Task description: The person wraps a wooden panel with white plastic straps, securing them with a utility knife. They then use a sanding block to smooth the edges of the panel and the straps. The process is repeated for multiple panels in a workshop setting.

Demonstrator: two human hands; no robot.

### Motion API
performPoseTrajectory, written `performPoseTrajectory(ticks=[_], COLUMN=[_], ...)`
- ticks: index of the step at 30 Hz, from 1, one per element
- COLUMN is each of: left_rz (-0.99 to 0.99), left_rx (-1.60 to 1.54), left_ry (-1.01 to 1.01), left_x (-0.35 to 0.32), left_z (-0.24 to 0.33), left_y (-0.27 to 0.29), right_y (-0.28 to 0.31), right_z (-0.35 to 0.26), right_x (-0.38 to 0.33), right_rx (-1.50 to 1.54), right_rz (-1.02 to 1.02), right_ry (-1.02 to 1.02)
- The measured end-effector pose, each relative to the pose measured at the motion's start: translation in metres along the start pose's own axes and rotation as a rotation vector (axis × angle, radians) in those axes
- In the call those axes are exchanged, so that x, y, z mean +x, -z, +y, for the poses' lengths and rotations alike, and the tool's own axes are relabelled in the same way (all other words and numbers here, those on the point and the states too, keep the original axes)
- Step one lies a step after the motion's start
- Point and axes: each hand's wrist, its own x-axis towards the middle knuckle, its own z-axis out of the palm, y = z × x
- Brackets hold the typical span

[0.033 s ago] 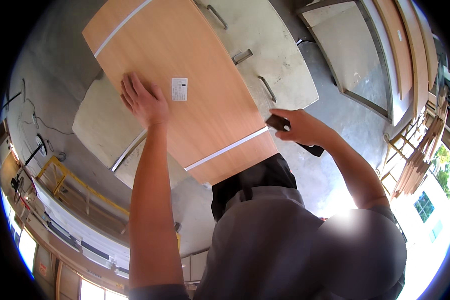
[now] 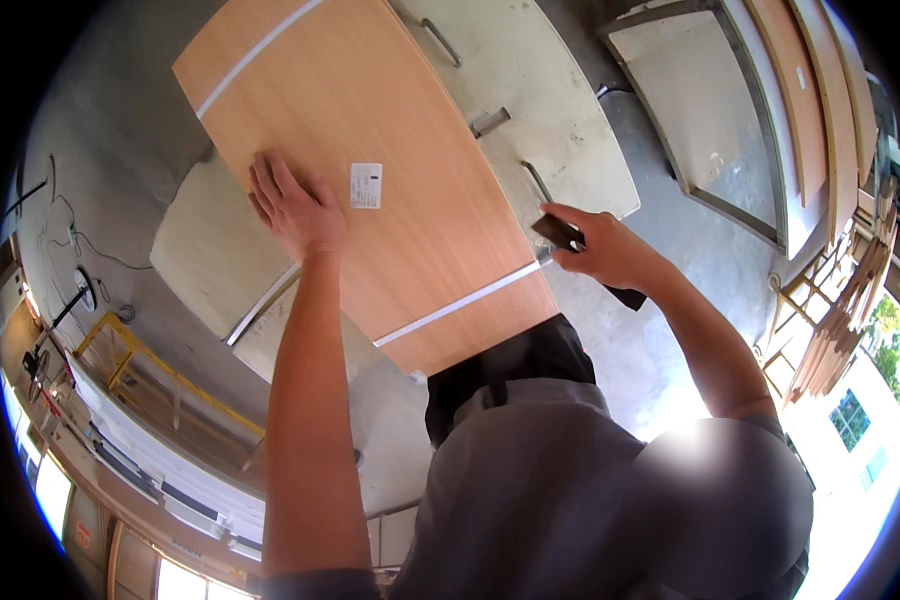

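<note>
My left hand [image 2: 298,208] lies flat on a wood-grain panel [image 2: 410,250], fingers stretched out, left of a white printed label [image 2: 366,186]. A white band [image 2: 460,302] crosses the panel near its near end, and another white band [image 2: 260,55] crosses the far end. Just off the panel's right edge, by the end of the near band, my right hand [image 2: 610,250] is closed round a dark flat bar-shaped tool [image 2: 556,232]. Part of the tool shows below the palm; the middle is hidden by my fingers. Its exact kind cannot be made out.
Beneath the panel is a pale worn worktop [image 2: 540,80] with metal handles [image 2: 537,182]. A framed board [image 2: 700,90] and long wood panels [image 2: 788,90] stand at the right. A yellow metal frame [image 2: 160,365] and cables [image 2: 110,258] are at the left.
The view has shifted slightly, so the panel sits a little further right and lower. My right hand with the dark tool has moved slightly away from me along the panel's edge.
</note>
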Motion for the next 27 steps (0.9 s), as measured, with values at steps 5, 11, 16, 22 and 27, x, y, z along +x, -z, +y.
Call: performPoseTrajectory(ticks=[5, 11, 16, 22, 27], left_rz=[-0.035, -0.094, -0.159, -0.188, -0.182], left_rx=[-0.031, -0.033, -0.037, -0.051, -0.072], left_ry=[0.027, 0.067, 0.094, 0.115, 0.105], left_x=[-0.001, 0.002, 0.004, 0.006, 0.007], left_z=[0.009, 0.010, 0.009, 0.011, 0.013], left_y=[0.007, 0.018, 0.020, 0.024, 0.023], right_y=[-0.052, -0.065, -0.010, 0.041, 0.085], right_z=[0.014, 0.015, -0.054, -0.148, -0.225], right_x=[0.024, 0.039, 0.102, 0.177, 0.236], right_rx=[-0.100, -0.488, -0.612, -0.626, -0.340], right_rz=[0.369, 0.248, 0.236, 0.353, 0.730], right_ry=[0.414, 0.420, 0.446, 0.442, 0.443])
